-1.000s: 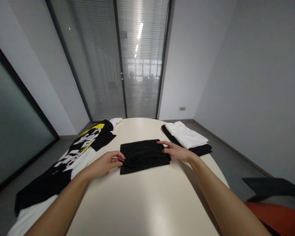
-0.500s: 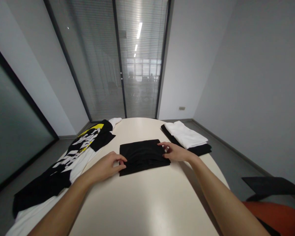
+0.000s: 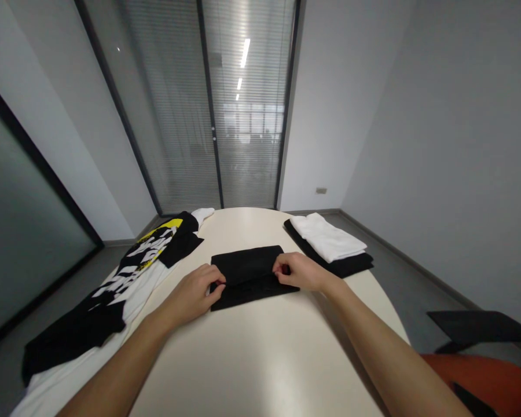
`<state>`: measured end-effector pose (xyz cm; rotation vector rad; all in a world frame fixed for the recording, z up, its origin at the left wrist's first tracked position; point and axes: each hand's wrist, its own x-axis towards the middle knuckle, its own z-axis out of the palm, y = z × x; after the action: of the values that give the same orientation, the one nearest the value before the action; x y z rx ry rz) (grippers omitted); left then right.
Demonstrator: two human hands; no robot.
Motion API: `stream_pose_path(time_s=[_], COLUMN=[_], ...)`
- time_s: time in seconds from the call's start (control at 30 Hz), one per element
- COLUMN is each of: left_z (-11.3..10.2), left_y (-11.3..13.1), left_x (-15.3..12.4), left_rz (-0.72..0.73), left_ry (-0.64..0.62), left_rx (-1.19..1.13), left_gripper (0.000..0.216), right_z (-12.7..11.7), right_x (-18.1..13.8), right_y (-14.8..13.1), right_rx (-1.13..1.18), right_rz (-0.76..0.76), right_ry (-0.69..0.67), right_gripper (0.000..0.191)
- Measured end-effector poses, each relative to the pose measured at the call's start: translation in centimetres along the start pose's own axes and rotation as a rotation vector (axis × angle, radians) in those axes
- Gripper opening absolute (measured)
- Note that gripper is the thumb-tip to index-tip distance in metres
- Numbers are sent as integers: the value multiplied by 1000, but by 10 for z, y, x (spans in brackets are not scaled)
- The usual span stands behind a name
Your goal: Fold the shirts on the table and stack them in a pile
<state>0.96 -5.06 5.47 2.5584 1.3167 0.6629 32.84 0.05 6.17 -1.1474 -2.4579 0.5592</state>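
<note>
A folded black shirt [image 3: 247,263] lies flat on the pale table in front of me, its upper layer ending in a loose edge across the middle. At its left side my left hand [image 3: 204,286] pinches that edge between thumb and fingers. My right hand [image 3: 297,271] is closed near the right end, its fingertips pinching the same layer. Below the edge, a lower black layer shows as a strip. The fingertips partly cover the cloth they grip.
On the left of the table [image 3: 243,359] lie a black printed T-shirt [image 3: 150,246] and white clothing [image 3: 145,289]. At right, a folded white garment [image 3: 327,237] rests on folded black cloth [image 3: 353,264]. An orange-seated chair [image 3: 481,379] stands at lower right.
Both hands have closed on the black shirt's upper layer. The right hand has shifted slightly left. The layer's edge now looks straighter and raised, with more of the lower strip showing.
</note>
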Motion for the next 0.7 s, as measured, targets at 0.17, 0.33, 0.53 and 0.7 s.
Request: stream_pose_path(time_s=[0.17, 0.33, 0.53, 0.7], left_z=[0, 1, 1, -2], left_y=[2, 4, 6, 12], left_x=[-1, -3, -1, -1], left_rz=[98, 100, 52, -5], left_ry=[-37, -173, -186, -237], left_rx=[-33, -49, -3, -51], left_gripper=[5, 15, 10, 12], right_z=[-3, 0, -2, -4], right_x=[-3, -1, -2, -3], right_y=[-3, -1, -4, -13], right_rx=[49, 54, 23, -3], right_rz=[-18, 13, 44, 47], right_ry=[-48, -163, -189, -250], right_gripper=[7, 28, 59, 43])
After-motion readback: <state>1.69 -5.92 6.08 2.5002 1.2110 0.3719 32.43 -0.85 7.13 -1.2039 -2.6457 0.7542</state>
